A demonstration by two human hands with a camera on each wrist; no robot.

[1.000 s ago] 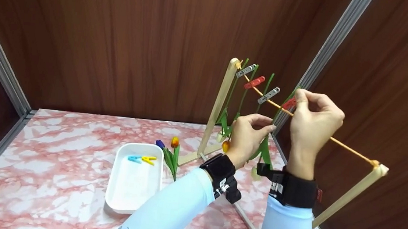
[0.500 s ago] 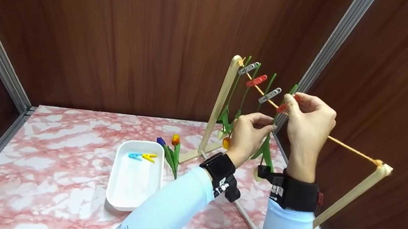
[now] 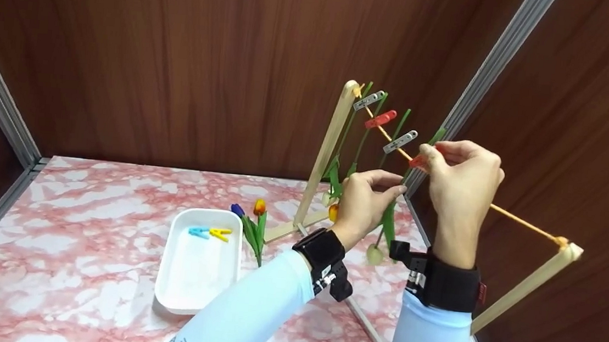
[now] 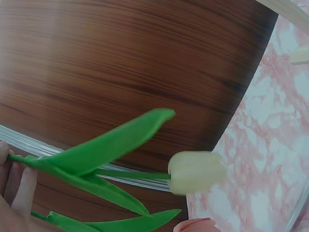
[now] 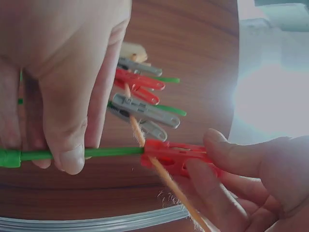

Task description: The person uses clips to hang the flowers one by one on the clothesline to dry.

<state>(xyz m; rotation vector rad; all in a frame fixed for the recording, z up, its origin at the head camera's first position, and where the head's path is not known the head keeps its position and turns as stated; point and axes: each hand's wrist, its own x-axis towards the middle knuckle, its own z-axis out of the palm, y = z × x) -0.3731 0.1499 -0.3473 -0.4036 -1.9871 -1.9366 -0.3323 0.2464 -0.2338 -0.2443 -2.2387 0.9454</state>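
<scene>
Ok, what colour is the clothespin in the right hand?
Red. The clothespin shows best in the right wrist view, pinched by the right hand.

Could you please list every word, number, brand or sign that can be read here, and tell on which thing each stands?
"X", on the left sleeve; a smaller mark beside it cannot be read.
Red tag at the right wristband: any print is too small to read.
Grey clips: dark marks, too small to tell whether letters.
Held red clip: no readable text.
</scene>
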